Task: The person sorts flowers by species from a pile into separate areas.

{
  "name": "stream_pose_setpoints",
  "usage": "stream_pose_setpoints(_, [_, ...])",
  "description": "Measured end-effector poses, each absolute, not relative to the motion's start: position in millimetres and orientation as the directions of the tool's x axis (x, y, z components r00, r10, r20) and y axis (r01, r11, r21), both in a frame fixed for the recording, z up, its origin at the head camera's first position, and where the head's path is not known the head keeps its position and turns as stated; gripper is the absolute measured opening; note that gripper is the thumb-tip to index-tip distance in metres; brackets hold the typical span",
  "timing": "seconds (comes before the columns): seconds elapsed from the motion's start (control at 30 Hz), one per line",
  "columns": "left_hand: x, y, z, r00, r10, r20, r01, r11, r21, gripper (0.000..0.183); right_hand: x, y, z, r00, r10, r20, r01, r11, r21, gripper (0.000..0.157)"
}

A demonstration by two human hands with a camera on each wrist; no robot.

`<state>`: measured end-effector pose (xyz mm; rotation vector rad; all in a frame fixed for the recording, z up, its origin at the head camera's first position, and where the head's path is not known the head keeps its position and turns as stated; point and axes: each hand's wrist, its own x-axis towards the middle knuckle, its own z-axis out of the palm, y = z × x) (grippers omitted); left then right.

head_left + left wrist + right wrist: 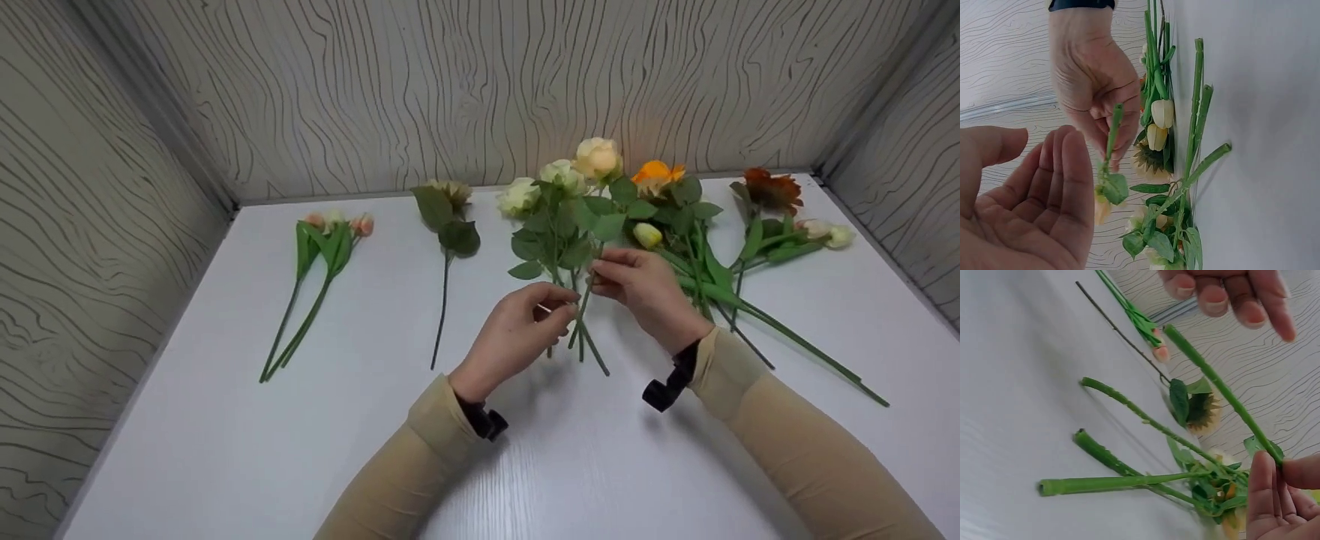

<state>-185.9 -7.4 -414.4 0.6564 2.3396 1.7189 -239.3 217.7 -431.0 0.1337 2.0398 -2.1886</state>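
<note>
Between thumb and fingertips, my right hand [649, 292] pinches the green stem [1224, 396] of a peach rose [598, 159], raised off the table. Close to its lower end is my left hand [517, 330], with loosely bent fingers and nothing held, as both wrist views show. Several other cut rose stems [1123, 405] lie crossed on the white table just beyond my hands. They carry cream roses [562, 178] and green leaves [529, 244]. In the left wrist view, the pinched stem [1113, 132] hangs apart from those lying stems [1193, 112].
Pink tulips [326, 251] lie at the left, and a sunflower [450, 196] on a dark stem lies nearer the middle. On the right are an orange flower [658, 177], a yellow tulip [646, 235], a rust-coloured flower [772, 192] and pale tulips [838, 236]. A patterned wall [450, 90] stands behind.
</note>
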Motion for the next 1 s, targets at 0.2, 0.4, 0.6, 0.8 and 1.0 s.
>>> stream_pose_setpoints(0.2, [-184.7,-8.5,-413.0,-0.888,0.442,0.129,0.249,0.225,0.942,0.023,-250.2,210.2,-447.6,-0.966,-0.073,-0.249,0.248,0.023,-0.969,0.047])
stream_pose_setpoints(0.4, [-185.1,-9.6,-414.0,-0.883,0.450,0.132,0.245,0.202,0.948,0.017,-259.2,206.5,-451.1,-0.967,-0.088,-0.241,0.192,0.375,-0.907,0.050])
stream_pose_setpoints(0.6, [-184.5,-9.9,-414.5,-0.876,0.465,0.129,0.253,0.215,0.943,0.015,-263.9,206.9,-452.4,-0.978,-0.094,-0.184,0.101,0.559,-0.823,0.043])
stream_pose_setpoints(0.8, [-184.0,-8.3,-415.1,-0.869,0.481,0.118,0.250,0.222,0.942,0.014,-265.2,209.1,-453.0,-0.973,-0.094,-0.212,0.127,0.551,-0.825,0.039])
stream_pose_setpoints(1.0, [-183.8,-8.1,-415.9,-0.863,0.490,0.120,0.262,0.233,0.937,0.014,-263.2,211.1,-449.7,-0.966,-0.099,-0.238,0.145,0.555,-0.819,0.049])
